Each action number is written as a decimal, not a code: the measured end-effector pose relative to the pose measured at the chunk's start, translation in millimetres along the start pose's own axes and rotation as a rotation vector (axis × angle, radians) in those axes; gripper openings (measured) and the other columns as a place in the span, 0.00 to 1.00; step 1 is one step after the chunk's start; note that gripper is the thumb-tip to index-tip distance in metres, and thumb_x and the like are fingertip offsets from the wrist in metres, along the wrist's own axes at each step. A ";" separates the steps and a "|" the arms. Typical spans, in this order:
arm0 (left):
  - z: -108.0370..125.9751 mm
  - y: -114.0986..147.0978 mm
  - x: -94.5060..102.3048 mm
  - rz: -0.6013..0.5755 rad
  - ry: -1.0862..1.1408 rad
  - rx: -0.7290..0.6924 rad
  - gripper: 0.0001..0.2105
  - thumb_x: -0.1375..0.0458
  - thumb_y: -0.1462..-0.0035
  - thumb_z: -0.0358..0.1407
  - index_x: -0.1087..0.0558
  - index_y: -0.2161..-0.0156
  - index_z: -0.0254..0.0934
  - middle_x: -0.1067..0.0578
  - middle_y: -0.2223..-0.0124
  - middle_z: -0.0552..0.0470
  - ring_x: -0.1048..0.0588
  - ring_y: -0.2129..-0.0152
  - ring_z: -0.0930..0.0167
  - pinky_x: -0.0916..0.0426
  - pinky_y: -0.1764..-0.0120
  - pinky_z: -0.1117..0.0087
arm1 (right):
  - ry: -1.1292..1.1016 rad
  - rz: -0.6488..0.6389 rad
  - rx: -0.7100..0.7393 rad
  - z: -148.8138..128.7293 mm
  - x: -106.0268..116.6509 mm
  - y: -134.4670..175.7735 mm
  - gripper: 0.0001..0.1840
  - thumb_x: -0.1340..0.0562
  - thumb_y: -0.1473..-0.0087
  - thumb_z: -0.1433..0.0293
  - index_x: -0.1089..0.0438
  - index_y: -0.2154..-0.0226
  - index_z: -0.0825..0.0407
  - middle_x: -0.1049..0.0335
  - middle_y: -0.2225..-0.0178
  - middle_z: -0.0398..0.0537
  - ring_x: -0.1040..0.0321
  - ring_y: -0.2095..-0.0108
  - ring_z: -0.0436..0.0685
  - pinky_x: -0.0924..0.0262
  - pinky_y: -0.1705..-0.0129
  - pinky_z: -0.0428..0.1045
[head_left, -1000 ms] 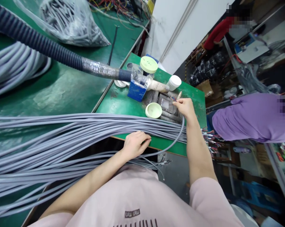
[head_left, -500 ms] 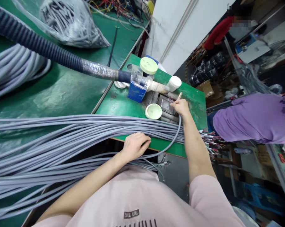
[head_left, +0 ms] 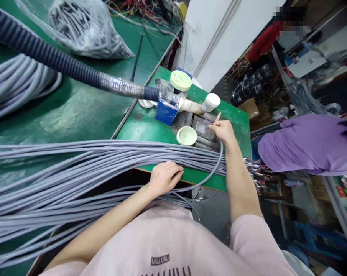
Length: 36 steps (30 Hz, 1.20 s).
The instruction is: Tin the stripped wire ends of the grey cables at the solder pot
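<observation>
Pinched in the fingers of my right hand point(head_left: 223, 130) is the end of a grey cable point(head_left: 210, 174), its thin stripped wires pointing left. The wire tips are over or at the shiny grey surface of a small metal pot point(head_left: 202, 127); whether they touch is too small to tell. That cable bends down from the hand and runs left under my left hand point(head_left: 166, 177). My left hand rests at the table's front edge by a bundle of grey cables point(head_left: 127, 153), fingers loosely curled, thumb a little apart, with nothing seen in them.
A pale green tub point(head_left: 186, 136) stands left of the pot, a white jar point(head_left: 211, 102) behind it. A ribbed hose point(head_left: 75, 71) ends above a blue box point(head_left: 165, 112). Bagged cables point(head_left: 81, 30) lie at back left. A person in purple point(head_left: 305, 145) is at the right.
My right hand has shifted slightly right with the cable end, and the cable's loop has moved right with it. My left hand has stayed in place.
</observation>
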<state>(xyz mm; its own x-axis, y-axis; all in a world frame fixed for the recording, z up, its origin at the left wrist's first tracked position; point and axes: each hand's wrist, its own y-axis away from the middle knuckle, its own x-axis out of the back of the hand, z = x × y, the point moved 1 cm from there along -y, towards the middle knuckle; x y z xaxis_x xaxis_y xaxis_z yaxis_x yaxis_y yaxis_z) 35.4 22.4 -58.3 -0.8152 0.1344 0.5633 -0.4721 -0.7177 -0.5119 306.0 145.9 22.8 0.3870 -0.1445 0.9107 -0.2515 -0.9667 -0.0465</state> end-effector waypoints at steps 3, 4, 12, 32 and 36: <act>0.9 -0.4 0.6 0.007 -0.002 -0.001 0.06 0.46 0.39 0.33 0.27 0.65 0.37 0.24 0.71 0.53 0.29 0.74 0.72 0.36 0.68 0.71 | -0.111 -0.039 0.094 -15.5 12.3 18.2 0.19 0.41 0.57 0.61 0.45 0.89 0.52 0.55 0.85 0.37 0.55 0.80 0.47 0.60 0.76 0.47; 1.4 -0.6 0.9 0.009 0.000 -0.001 0.06 0.46 0.39 0.33 0.27 0.65 0.37 0.24 0.71 0.53 0.28 0.74 0.72 0.36 0.68 0.71 | -0.141 -0.058 0.120 -21.7 14.5 24.3 0.19 0.41 0.57 0.61 0.45 0.88 0.52 0.55 0.84 0.37 0.56 0.80 0.46 0.60 0.75 0.47; 3.0 0.1 0.7 0.030 0.017 -0.005 0.05 0.45 0.40 0.33 0.27 0.66 0.37 0.24 0.72 0.53 0.29 0.75 0.73 0.36 0.68 0.71 | -0.113 -0.203 0.256 -62.2 -5.7 46.6 0.16 0.42 0.55 0.64 0.41 0.87 0.53 0.49 0.84 0.39 0.51 0.79 0.47 0.58 0.74 0.47; 2.4 0.2 1.7 0.010 0.005 -0.005 0.07 0.46 0.39 0.34 0.27 0.66 0.37 0.24 0.72 0.52 0.28 0.74 0.72 0.35 0.68 0.71 | 0.096 -0.129 0.267 -67.3 -1.8 43.1 0.16 0.42 0.52 0.66 0.36 0.86 0.53 0.44 0.84 0.41 0.48 0.78 0.49 0.57 0.74 0.48; 2.1 0.6 1.4 0.019 -0.004 -0.010 0.07 0.47 0.39 0.34 0.27 0.66 0.37 0.24 0.72 0.52 0.28 0.74 0.72 0.35 0.67 0.71 | 0.027 -0.003 0.130 -41.6 12.8 29.7 0.17 0.41 0.55 0.65 0.40 0.89 0.52 0.52 0.86 0.39 0.51 0.80 0.48 0.56 0.74 0.47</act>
<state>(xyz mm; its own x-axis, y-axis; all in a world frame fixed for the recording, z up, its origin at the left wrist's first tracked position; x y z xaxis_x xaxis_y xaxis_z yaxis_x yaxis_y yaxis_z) 34.7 20.8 -56.5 -0.8228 0.1179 0.5559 -0.4596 -0.7136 -0.5288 266.6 124.1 50.1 0.3634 -0.1375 0.9214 -0.1321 -0.9867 -0.0951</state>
